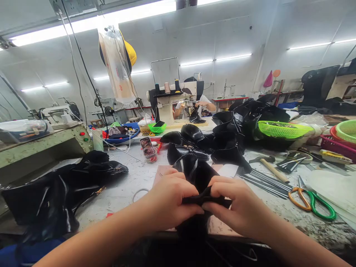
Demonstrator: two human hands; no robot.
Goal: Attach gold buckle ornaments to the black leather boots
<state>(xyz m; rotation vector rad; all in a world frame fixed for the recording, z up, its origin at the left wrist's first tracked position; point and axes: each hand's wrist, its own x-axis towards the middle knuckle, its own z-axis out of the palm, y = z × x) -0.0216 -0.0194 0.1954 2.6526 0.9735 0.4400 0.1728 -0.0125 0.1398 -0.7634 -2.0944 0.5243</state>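
Observation:
Both my hands pinch the near edge of a black leather boot upper [198, 171] that lies on the worktable in front of me. My left hand [169, 202] grips the folded edge from the left, fingers curled over it. My right hand [236, 205] grips the same edge from the right, thumb tip close to the left thumb. The piece runs away from me toward a pile of shiny black boots [219, 141]. Under it lies a pinkish cutting board [160, 171].
A heap of black leather [61, 189] lies at the left. Green-and-orange scissors [313, 198], a hammer [271, 167] and black strips sit at the right. A green basket [282, 129], a jar [148, 149] and a sewing machine [178, 98] with a seated person stand farther back.

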